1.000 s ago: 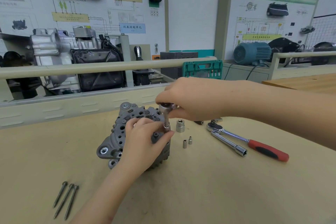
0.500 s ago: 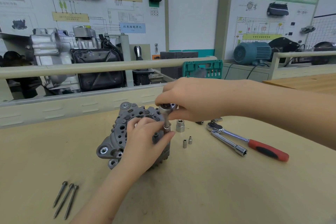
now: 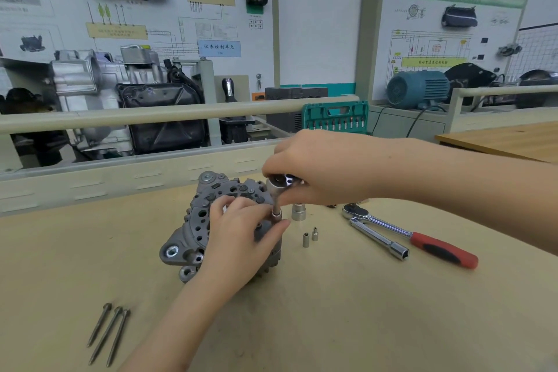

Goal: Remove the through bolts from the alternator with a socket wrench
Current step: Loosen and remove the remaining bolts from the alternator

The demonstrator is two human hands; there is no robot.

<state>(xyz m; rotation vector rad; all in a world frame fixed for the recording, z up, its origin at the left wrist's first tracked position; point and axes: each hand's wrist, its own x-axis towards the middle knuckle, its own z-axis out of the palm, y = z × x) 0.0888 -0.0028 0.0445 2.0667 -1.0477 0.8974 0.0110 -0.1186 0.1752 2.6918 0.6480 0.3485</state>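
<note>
Head view: grey cast alternator (image 3: 208, 229) on tan worktop (image 3: 332, 311). Right hand (image 3: 317, 169) fingers grip chrome ratchet (image 3: 279, 187); left hand (image 3: 241, 238) fingers pinch socket (image 3: 276, 214). Keep socket square on bolt.

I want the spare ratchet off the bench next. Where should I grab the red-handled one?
Probably by its red grip, coming from above: the red-handled ratchet lies flat on the bench, and that end is bare, away from the extension bar beside its head.
</note>
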